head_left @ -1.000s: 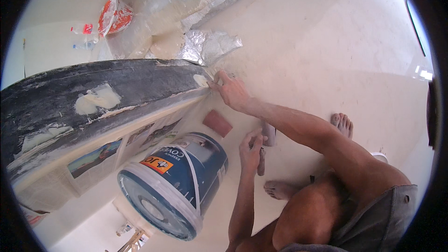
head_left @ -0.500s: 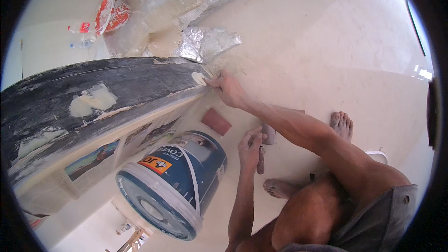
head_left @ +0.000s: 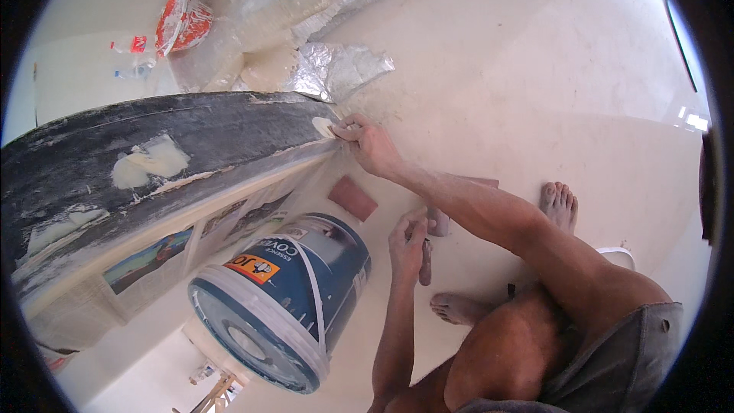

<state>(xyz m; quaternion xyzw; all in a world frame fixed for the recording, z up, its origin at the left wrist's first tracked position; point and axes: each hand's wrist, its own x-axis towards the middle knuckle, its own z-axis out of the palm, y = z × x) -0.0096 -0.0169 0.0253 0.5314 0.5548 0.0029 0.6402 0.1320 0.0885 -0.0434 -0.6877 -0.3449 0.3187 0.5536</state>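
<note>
My right hand [head_left: 372,147] reaches to the near end of a long dark board [head_left: 237,124] with pale edges. Its fingers are bent and pressed together against the board's end, beside a cream putty patch [head_left: 323,127]; anything between the fingertips is too small to make out. Lower down, my left hand [head_left: 407,239] is held with curled fingers over the floor. A brown, rounded, elongated piece [head_left: 425,262] shows against it; whether the hand grips it I cannot tell. A larger putty patch [head_left: 151,162] lies farther left on the board.
A blue paint bucket [head_left: 340,260] with a white handle stands below the board. Reddish-brown sheets [head_left: 353,198] lie on the floor nearby. Behind are crumpled foil sheeting [head_left: 344,70], a red putty-smeared tub [head_left: 184,23] and a clear bottle [head_left: 138,67]. Newspaper [head_left: 149,260] hangs beneath the board.
My right hand's fingers have shifted slightly at the board's end and look more bent. My left hand stays nearly where it was.
</note>
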